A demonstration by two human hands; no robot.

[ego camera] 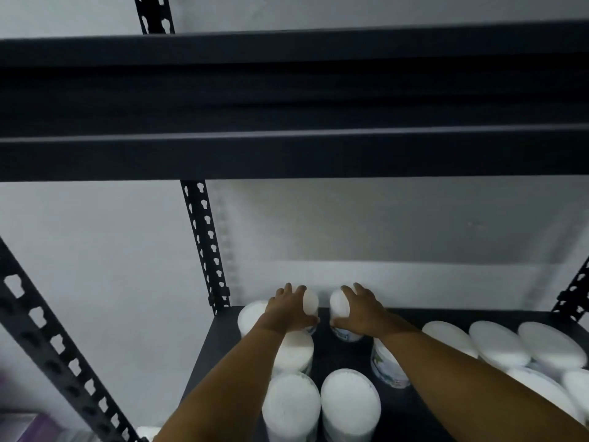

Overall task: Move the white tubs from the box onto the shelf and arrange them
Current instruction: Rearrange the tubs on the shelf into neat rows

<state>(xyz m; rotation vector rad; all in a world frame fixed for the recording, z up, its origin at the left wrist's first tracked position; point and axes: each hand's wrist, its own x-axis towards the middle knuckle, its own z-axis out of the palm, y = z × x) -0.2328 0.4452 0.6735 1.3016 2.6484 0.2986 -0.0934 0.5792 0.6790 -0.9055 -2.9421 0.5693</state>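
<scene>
White tubs sit on the dark shelf [347,355], lids up, in loose groups. Left hand [291,309] grips one tub [310,303] from above, fingers curled over the far side of its lid, thumb on the near side. Right hand [360,311] grips a second tub [338,305] the same way. Those two tubs stand side by side at the far edge of the shelf, close to the wall [382,224], with a narrow gap between them.

Left group: one tub [251,315] at the far left corner, partly hidden by the left wrist; another [294,350] just nearer, under the left forearm; two more near the front, left one [291,406] and right one [350,403], touching or almost touching.

One tub with a printed label [387,366] stands under the right forearm, mostly covered.

Right group: three lids in a row, [449,338], [498,344], [551,346], with more tubs nearer at the right edge, cropped.

Black slotted upright [205,244] rises at the shelf's far left corner. Upper shelf [293,103] spans the top of the view. Image is blurred; label text unreadable.
</scene>
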